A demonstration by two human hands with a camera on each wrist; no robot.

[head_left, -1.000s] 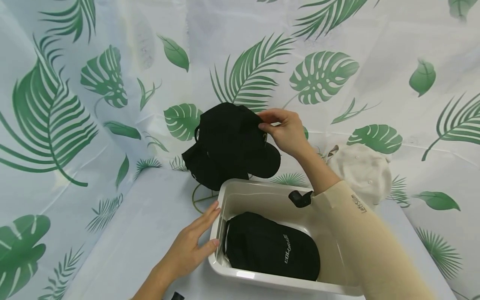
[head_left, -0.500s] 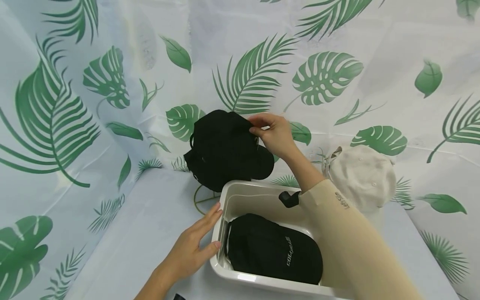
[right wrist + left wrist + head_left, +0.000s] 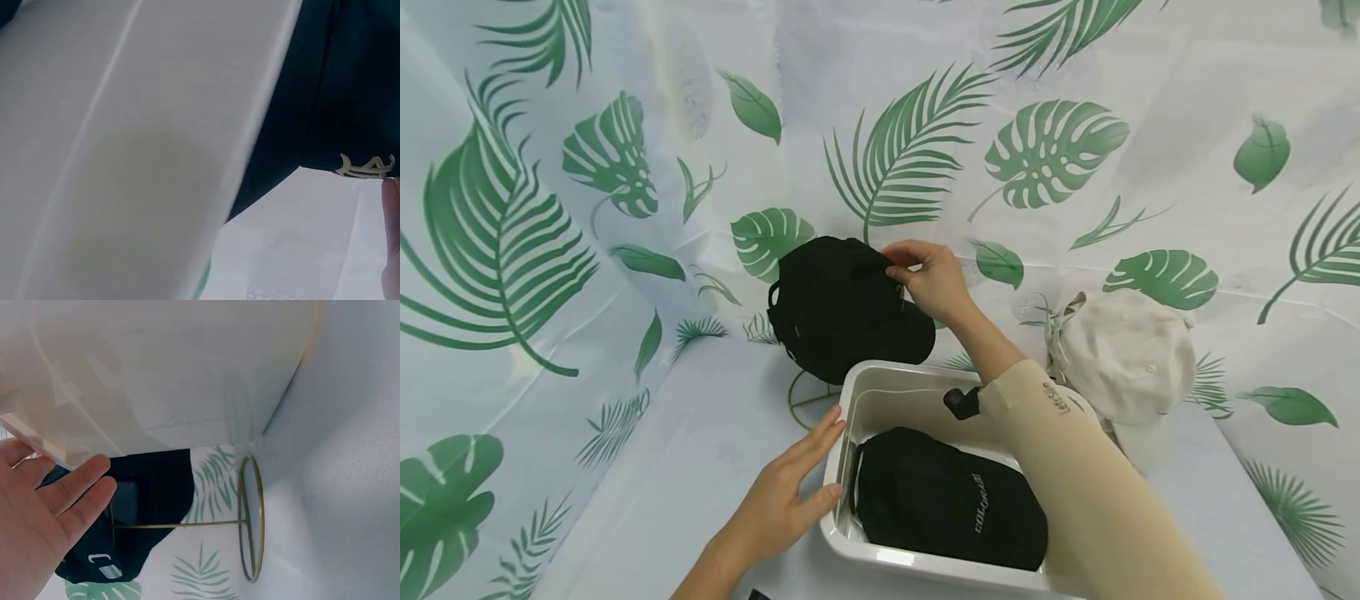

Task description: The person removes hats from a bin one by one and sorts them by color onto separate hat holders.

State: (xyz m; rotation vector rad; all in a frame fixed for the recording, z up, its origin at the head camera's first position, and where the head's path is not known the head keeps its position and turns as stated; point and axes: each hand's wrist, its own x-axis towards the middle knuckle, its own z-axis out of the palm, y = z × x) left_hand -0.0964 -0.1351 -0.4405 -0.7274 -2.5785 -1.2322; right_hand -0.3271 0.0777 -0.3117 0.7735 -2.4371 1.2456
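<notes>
My right hand [image 3: 932, 279] pinches the front edge of a black baseball cap [image 3: 842, 308], whose brim points right. The cap sits over a gold wire stand [image 3: 187, 525] behind the bin, and in the left wrist view its strap buckle [image 3: 111, 570] shows below. Pale embroidery [image 3: 365, 169] marks the cap's front beside a finger in the right wrist view. My left hand [image 3: 782, 492] touches the left rim of a beige plastic bin [image 3: 917, 562] with its fingers straight. Inside the bin lies another black cap [image 3: 940, 500] lettered in white, brim to the right.
A cream cap [image 3: 1123, 354] stands at the back right, brim downward, partly behind my right sleeve [image 3: 1082, 475]. White sheeting with green leaf prints [image 3: 910, 158] rises behind the table [image 3: 677, 450]. The bin fills the table's front middle.
My right hand has moved down and left with the black cap, which sits lower over the stand. The left hand stays at the bin's rim.
</notes>
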